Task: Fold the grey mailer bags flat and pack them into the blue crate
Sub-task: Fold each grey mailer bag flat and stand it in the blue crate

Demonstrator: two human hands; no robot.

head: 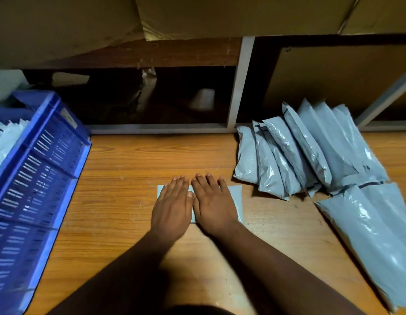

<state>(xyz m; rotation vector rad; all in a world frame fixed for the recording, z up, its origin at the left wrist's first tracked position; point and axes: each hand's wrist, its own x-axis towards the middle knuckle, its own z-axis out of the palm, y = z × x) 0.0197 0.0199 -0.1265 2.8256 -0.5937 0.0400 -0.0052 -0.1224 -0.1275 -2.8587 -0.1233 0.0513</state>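
A folded grey mailer bag [237,198] lies flat on the wooden table [120,201], mostly hidden under my hands. My left hand [172,208] and my right hand [213,205] press palms down on it side by side, fingers stretched out. The blue crate [38,178] stands at the left with pale folded bags [4,137] inside. A row of grey mailer bags [295,155] leans at the back right, and a flat pile of more grey bags [374,233] lies at the right edge.
A shelf frame with white uprights [240,83] and dark openings runs along the back of the table. Brown cardboard boxes [220,14] hang over it above. Bare wood shows between the crate and my hands.
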